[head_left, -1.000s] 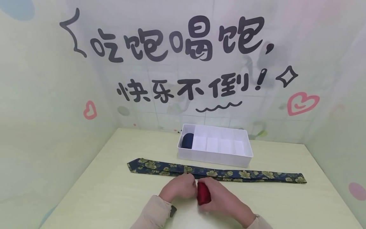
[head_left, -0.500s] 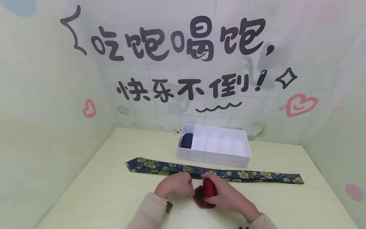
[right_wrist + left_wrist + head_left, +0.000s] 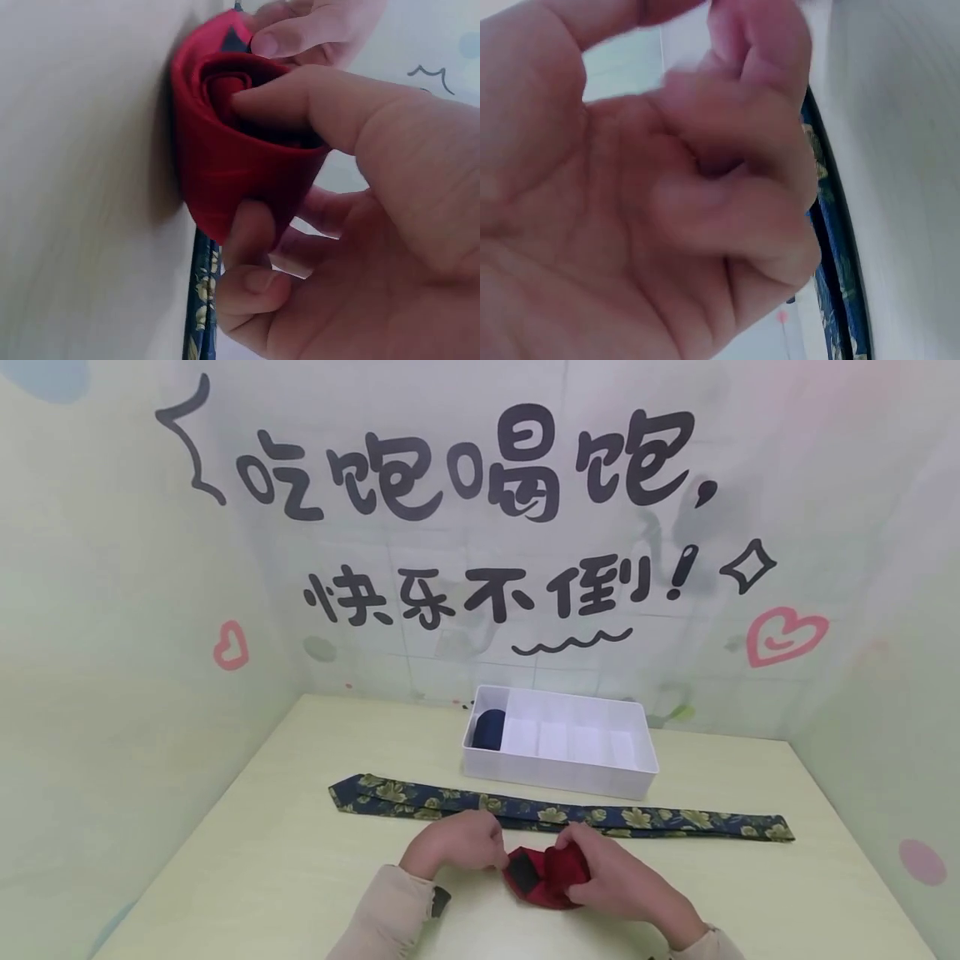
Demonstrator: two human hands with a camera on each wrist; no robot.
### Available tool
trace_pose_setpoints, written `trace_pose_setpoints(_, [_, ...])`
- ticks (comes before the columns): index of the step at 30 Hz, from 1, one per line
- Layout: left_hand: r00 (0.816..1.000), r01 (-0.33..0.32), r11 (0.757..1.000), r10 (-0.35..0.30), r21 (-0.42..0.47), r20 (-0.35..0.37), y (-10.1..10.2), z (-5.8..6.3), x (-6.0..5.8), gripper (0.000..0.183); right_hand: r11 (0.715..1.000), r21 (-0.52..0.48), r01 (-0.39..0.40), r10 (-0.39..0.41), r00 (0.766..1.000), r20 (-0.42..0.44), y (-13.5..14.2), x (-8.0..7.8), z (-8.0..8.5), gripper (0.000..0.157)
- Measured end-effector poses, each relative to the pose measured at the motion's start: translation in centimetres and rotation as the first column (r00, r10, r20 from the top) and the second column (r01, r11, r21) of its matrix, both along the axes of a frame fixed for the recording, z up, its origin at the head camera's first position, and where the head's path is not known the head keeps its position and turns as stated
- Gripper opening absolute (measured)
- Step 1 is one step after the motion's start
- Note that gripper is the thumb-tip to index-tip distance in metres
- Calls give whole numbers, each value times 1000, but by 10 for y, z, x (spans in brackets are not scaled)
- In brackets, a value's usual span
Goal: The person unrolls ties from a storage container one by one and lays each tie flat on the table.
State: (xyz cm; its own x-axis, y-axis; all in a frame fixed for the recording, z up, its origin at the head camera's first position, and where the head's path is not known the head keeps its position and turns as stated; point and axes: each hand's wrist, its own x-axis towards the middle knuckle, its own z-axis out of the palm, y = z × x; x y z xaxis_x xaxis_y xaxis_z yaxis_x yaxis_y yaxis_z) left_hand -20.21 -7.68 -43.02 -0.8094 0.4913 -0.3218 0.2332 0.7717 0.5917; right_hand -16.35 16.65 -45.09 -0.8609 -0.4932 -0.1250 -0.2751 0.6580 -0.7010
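From here I have my right hand (image 3: 618,877) curled round a red tie (image 3: 564,870), its thumb dipping into the coil's middle and its fingers round the outer wrap. My left hand (image 3: 459,842) pinches the tie's loose end at its left tip, beside a dark patch (image 3: 523,870) on the inner face; in the left wrist view its other fingers are bent toward the palm. The red tie is at the near middle of the table (image 3: 247,860), between both hands, rolled at the right and loose at the left.

I judge it light, soft and rather slick, nothing to break, but apt to spring loose or telescope if the coil is let go. I would hold it across the rolled body, thumb in the core, with gentle pressure so the wrap doesn't flatten, and keep the flap by its tip.

Just beyond my hands, a floral tie (image 3: 551,812) lies stretched left to right. Farther off, near the back wall (image 3: 420,668), stands a white box (image 3: 558,768) with compartments; a dark blue roll (image 3: 489,729) sits in the leftmost one.
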Motion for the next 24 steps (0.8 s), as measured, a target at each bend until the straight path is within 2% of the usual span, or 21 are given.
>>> trace_pose_setpoints(6, [997, -75, 994, 76, 85, -7, 15, -7, -1, 19, 999, -19, -27, 28, 999, 45, 8, -4, 1, 41])
trace_pose_setpoints(9, [995, -98, 987, 99, 131, -1, 23, -13, -1, 23, 999, -13, -42, 43, 997, 59, 12, -6, -1, 40])
trace_pose_setpoints(14, [998, -54, 990, 55, 134, -3, 33, -22, 0, 33, 998, -29, -55, 57, 995, 80, 13, -7, -6, 40])
trace_pose_setpoints(20, [1000, 8, 995, -6, 104, -24, 31, -24, -1, 18, 998, -35, -56, 58, 997, 45, 9, -6, -9, 41])
trace_pose_setpoints(24, [1000, 11, 994, -9, 108, -21, 30, -24, -2, 16, 998, -51, -49, 50, 998, 24, 5, -5, -13, 41])
